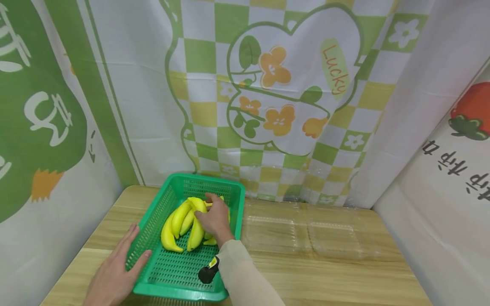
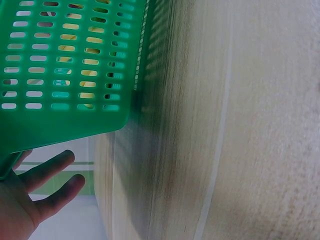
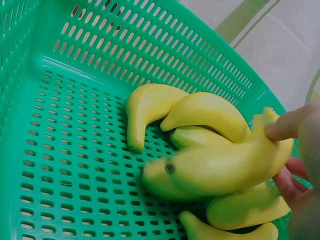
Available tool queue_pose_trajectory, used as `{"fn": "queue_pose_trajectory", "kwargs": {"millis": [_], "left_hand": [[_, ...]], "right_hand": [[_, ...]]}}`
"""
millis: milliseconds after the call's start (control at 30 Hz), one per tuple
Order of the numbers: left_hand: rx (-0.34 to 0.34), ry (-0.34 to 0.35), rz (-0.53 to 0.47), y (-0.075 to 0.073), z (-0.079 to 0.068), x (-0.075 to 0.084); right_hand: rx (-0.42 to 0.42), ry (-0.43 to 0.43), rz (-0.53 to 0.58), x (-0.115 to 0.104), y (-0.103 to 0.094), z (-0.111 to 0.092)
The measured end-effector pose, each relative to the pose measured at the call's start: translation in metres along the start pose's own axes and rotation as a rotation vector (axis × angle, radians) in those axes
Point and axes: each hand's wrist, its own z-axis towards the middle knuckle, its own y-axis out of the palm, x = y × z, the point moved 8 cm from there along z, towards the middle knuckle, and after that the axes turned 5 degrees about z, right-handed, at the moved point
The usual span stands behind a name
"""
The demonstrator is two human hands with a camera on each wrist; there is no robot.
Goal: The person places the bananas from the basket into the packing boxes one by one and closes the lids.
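A green perforated basket (image 1: 183,293) stands on the wooden table with several yellow bananas (image 1: 168,236) inside. Over the basket's far right part, my right hand (image 1: 216,216) pinches a banana (image 3: 220,167) near its stem end, the thumb on top and the fingers beneath. That banana looks blurred in the right wrist view and lies over other bananas. My left hand (image 1: 116,270) rests at the basket's left rim, thumb over the inner side. Two of its fingers (image 2: 50,170) extend straight and spread outside the wall in the left wrist view; its thumb is hidden there.
Clear plastic trays (image 1: 272,231) lie on the wooden table (image 1: 306,276) right of the basket. A patterned curtain (image 1: 214,106) hangs behind the table, with printed cloth at both sides. A black device (image 1: 208,272) is on the right wrist.
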Motion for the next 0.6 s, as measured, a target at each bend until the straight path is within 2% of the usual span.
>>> {"fn": "queue_pose_trajectory", "kwargs": {"millis": [133, 367, 600], "left_hand": [[0.000, 0.000, -0.001, 0.0004, 0.0005, 0.0001], [-0.005, 0.000, 0.000, 0.0008, 0.0007, -0.0005], [-0.011, -0.002, 0.002, 0.0015, 0.0012, -0.0010]], "right_hand": [[-0.030, 0.034, -0.011, 0.0032, 0.0029, 0.0002], [-0.064, 0.001, -0.039, 0.0003, 0.0032, -0.0023], [-0.064, 0.000, 0.050, 0.0009, 0.0037, -0.0021]]}}
